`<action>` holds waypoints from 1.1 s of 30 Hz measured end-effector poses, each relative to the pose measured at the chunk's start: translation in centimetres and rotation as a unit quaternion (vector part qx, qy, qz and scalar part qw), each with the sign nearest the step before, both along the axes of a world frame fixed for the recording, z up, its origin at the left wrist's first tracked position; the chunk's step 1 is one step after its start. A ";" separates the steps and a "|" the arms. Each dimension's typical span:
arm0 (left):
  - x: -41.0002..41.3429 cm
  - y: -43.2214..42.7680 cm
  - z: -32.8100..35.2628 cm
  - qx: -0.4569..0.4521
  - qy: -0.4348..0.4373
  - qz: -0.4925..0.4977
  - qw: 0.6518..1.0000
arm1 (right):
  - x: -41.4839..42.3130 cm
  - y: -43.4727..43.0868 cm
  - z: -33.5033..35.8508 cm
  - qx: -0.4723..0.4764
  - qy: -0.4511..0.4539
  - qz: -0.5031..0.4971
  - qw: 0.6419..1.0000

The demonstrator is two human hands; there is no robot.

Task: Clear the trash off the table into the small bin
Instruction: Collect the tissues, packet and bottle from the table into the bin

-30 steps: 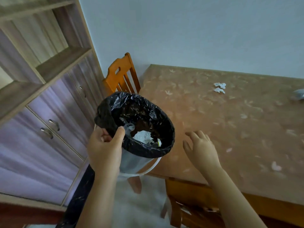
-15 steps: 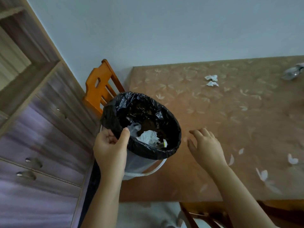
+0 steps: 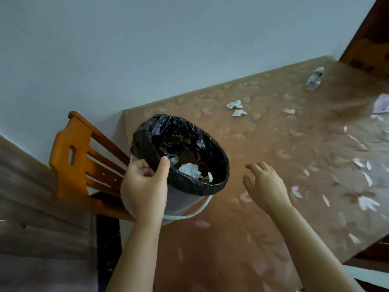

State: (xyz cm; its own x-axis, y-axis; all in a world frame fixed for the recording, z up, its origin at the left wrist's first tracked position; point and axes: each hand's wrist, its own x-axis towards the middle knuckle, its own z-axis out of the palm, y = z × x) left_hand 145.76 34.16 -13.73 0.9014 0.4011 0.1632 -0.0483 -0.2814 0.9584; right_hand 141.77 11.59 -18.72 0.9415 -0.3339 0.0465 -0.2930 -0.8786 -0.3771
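**Bin up, free hand going for the scraps**

Big picture first: the table (image 3: 284,207) fills the right and lower middle of the frame, patterned cloth running up to the wall. The chair (image 3: 71,165) sits at centre left, tucked by the table's corner.

The bin (image 3: 181,205) is dead centre, over the table's near-left corner. I can't tell whether its base touches the cloth. The black liner (image 3: 189,140) is folded over the rim, and a white wad (image 3: 190,169) already lies inside.

My left hand (image 3: 145,186) pinches the bin's near rim, thumb inside on the liner, fingers curled outside. My right hand (image 3: 265,186) hovers just right of the bin, fingers loosely spread, holding nothing.

What's left, by my reckoning: the bottle (image 3: 314,77) lying at upper right, a pale paper (image 3: 381,104) at the right edge, and two tissues (image 3: 234,104) above the bin, well apart from my free hand.

How to do this well, I think: carry the bin mouth-up towards the tissues rather than stretching, hold its rim low beside them, and pinch both together. Tissues are light and may spring open, so drop them well inside. My grip is on one side only, so watch the tilt.
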 end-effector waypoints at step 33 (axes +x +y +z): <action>28.9 -14.9 -3.1 0.067 -0.009 -0.018 0.998 | 36.7 -19.2 -14.9 0.145 -0.001 -0.128 0.981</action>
State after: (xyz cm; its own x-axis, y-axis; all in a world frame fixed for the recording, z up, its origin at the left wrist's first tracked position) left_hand 174.62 19.21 -16.85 0.9112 0.3423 0.2294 -0.0772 -0.4051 0.9110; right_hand 178.50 -7.62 -33.59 0.8256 -0.5581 -0.0833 -0.4881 -0.6323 -0.6016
